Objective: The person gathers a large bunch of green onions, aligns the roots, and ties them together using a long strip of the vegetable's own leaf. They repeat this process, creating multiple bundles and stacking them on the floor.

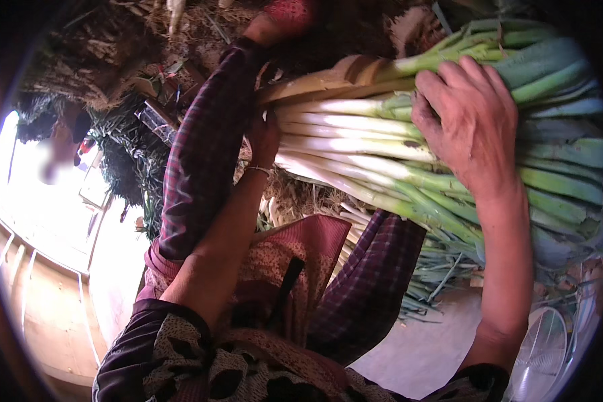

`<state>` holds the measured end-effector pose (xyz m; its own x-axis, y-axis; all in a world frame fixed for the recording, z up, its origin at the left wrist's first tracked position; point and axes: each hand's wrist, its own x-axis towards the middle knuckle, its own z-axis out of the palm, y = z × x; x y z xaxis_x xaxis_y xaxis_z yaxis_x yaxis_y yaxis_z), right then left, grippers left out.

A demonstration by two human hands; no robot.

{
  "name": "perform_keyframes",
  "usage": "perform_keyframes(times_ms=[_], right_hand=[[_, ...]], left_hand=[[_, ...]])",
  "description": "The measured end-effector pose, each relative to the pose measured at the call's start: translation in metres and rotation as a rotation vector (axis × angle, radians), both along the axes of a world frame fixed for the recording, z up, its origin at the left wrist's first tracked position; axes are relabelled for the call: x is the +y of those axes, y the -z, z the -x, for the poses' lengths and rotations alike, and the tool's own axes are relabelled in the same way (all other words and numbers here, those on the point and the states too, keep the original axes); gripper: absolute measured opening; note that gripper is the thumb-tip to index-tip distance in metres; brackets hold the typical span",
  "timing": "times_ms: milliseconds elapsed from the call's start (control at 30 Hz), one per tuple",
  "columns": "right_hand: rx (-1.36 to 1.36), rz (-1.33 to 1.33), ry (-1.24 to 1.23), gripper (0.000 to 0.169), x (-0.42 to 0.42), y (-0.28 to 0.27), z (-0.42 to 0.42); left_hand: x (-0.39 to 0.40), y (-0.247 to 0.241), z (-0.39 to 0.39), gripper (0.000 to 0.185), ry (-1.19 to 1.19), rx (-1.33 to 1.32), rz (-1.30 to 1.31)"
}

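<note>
A thick bundle of long green onions lies across my lap, white stems to the left and green leaves to the right. My right hand grips it from above where white turns green, fingers and thumb curled over the stalks. A brown, dry outer leaf runs along the bundle's far side. At the white ends, my left hand is in shadow, with a thin band on the wrist. Its fingers are mostly hidden, so I cannot tell whether they hold the stems.
Piled onions with hairy roots lie beyond my left leg, dark green leaves below them. More onions lie under the bundle near my right leg. A round wire fan guard stands at lower right on the floor.
</note>
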<state>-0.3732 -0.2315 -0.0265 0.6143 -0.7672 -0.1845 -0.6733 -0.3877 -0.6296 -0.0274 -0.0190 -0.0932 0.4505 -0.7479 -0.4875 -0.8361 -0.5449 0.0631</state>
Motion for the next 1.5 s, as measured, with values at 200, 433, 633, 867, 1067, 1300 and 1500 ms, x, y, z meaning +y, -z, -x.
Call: perform_keyframes(times_ms=[200,433,633,867,1067,1300,1500], right_hand=[[0.011,0.006,-0.011,0.011,-0.005,0.005,-0.002],[0.038,-0.029,0.013,0.017,-0.005,0.003,0.0],[-0.003,-0.029,0.013,0.01,0.0,0.005,0.003],[0.161,-0.044,-0.163,0.012,-0.001,0.009,-0.019],[0.348,-0.212,-0.26,0.036,-0.001,-0.009,-0.043],[-0.124,0.049,0.219,0.021,0.014,-0.002,-0.013],[-0.207,-0.038,1.163,0.019,0.117,-0.13,0.072]], left_hand=[[-0.013,-0.008,0.004,0.041,-0.16,0.172,-0.053],[-0.014,-0.013,0.014,0.032,-0.072,0.138,-0.007],[0.001,-0.024,0.013,0.024,-0.248,0.171,-0.055],[-0.014,-0.017,0.029,0.021,-0.343,0.038,-0.092],[-0.001,-0.003,0.014,0.024,-0.18,-0.023,0.026],[-0.002,0.034,-0.029,0.034,0.596,-0.161,-0.727],[-0.016,0.078,-0.107,0.034,0.943,-0.007,-0.734]])
